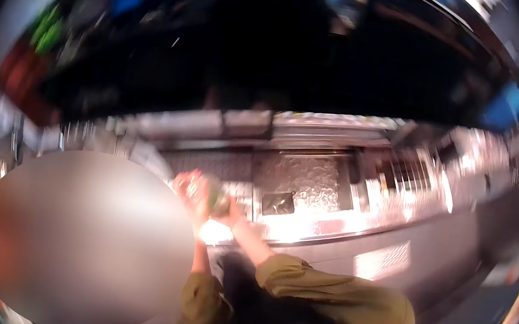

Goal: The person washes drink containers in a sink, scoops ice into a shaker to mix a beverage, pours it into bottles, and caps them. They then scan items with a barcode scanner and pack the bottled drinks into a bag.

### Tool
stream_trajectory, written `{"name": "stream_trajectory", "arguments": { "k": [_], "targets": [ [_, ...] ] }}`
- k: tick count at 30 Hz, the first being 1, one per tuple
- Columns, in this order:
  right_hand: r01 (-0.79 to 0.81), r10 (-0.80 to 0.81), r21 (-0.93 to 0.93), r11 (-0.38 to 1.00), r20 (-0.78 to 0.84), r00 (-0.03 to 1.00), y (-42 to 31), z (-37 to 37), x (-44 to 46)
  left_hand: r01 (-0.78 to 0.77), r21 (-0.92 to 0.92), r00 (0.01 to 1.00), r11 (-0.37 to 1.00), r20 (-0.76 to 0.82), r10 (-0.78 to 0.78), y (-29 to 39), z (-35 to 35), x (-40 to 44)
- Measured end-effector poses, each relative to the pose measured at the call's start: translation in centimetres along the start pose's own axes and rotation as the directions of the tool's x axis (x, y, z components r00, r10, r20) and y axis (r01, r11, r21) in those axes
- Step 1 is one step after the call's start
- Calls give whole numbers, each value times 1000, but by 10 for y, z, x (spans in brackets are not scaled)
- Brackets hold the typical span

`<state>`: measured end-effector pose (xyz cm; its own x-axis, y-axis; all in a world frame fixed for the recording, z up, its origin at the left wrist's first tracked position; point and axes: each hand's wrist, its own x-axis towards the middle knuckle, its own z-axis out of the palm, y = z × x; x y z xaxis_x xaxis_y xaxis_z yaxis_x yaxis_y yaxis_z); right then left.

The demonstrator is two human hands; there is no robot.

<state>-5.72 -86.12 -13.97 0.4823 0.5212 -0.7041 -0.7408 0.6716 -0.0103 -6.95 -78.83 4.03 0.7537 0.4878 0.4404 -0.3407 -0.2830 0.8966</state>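
Both my hands are close together in front of me, at the near edge of a metal work station. Motion blurs them. My left hand point(195, 194) is curled against a rounded, greenish, see-through-looking object point(217, 202). From the other side, my right hand point(233, 214) closes round the same object. Its exact kind is too smeared to make out. Olive rolled-up sleeves point(333, 296) and a dark apron point(253, 312) show below my hands.
An ice bin point(319, 180) with a dark block-like thing point(278, 202) at its front sits right of my hands. Farther right is a slotted rack point(410, 172). A dark raised counter point(254, 50) spans the back. A blurred-out patch covers the lower left.
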Motion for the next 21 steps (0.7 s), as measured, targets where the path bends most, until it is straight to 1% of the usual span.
{"name": "stream_trajectory", "arguments": {
  "k": [1, 3, 5, 7, 8, 10, 11, 12, 13, 14, 15, 16, 17, 18, 19, 21],
  "targets": [
    [-6, 7, 104, 995, -2, 1000, 5, 13, -6, -96, 121, 992, 988, -68, 104, 5, 3, 2],
    [-28, 24, 279, 960, 17, 1000, 14, 35, -19, -162, 199, 976, 967, -110, 186, -16, 4, 3],
    [-49, 24, 381, 923, 71, 997, 17, 58, -32, -130, 251, 988, 959, -49, 147, -3, 8, -1],
    [-42, -13, 404, 914, 133, 991, 27, 50, -4, -104, 243, 994, 964, -19, 112, -8, -2, 3],
    [-39, -13, 421, 906, 119, 993, 32, 49, 5, -81, 238, 996, 968, -5, 85, -9, -8, 1],
    [-39, -3, 455, 890, 91, 996, 36, 50, 16, -102, 254, 994, 962, 50, 92, -1, -17, 0],
    [-15, -42, 489, 872, 105, 994, 39, 51, 16, -115, 256, 992, 960, 72, 100, 1, -22, 4],
    [4, -78, 519, 855, 120, 990, 44, 52, 17, -132, 314, 989, 940, 104, 104, 1, -28, 5],
    [18, -108, 541, 841, 135, 985, 46, 52, 17, -68, 229, 992, 971, 120, 42, 1, -32, 1],
    [-2, -60, 548, 837, 96, 994, 42, 61, -45, 0, 154, 991, 988, 136, -21, 5, -39, -6],
    [32, -99, 524, 851, 102, 990, 50, 61, -70, 76, 79, 984, 994, 154, -88, 13, -45, -15],
    [69, -138, 499, 864, 102, 985, 60, 56, -87, 97, 98, 975, 990, 191, -115, 38, -49, -27],
    [109, -176, 474, 874, 99, 979, 67, 47, -97, -27, 93, 956, 995, 292, -1, 69, -56, -49],
    [278, -381, 403, 872, 203, 902, 87, 34, -95, -154, 66, 916, 986, 384, 117, 99, -61, -73],
    [114, -271, 445, 888, 305, 913, 91, 33, -133, -277, 28, 855, 960, 463, 233, 119, -65, -83],
    [257, -392, 356, 898, 386, 835, 100, 34, -150, -562, -25, 696, 827, 527, 489, 136, -76, -81]
  ]
}}
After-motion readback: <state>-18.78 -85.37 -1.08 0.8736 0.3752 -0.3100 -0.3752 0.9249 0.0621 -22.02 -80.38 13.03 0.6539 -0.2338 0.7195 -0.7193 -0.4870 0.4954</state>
